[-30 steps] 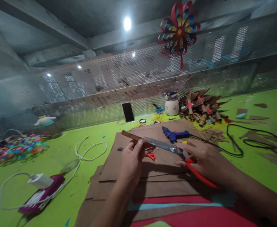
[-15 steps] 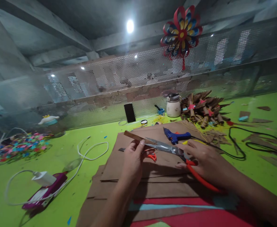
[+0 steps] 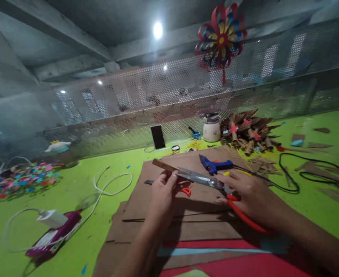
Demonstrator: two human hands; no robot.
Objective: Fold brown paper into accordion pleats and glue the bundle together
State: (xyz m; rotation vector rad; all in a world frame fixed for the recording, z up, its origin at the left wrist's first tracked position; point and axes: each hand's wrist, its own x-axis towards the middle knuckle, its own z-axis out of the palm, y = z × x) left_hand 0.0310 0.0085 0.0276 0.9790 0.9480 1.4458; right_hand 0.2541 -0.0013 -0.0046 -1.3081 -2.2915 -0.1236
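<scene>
My left hand (image 3: 162,194) pinches a narrow brown cardboard strip (image 3: 164,166) and holds it up above a stack of brown sheets (image 3: 187,207). My right hand (image 3: 252,196) grips large scissors (image 3: 207,180) with red handles. Their long metal blades point left and meet the strip just beside my left thumb. A second, small pair of red-handled scissors (image 3: 185,190) lies on the sheets under the blades.
A blue glue gun (image 3: 214,165) with a black cord lies behind my hands. A pile of rolled brown pieces (image 3: 249,132) and a white jar (image 3: 210,128) stand at the back. A purple device (image 3: 52,236) with a white charger cable lies left on the green table (image 3: 71,184). Red and teal sheets (image 3: 230,257) lie nearest me.
Almost nothing has moved. Both hands keep their grip, and the scissor blades sit slightly further along the strip toward my left thumb.
</scene>
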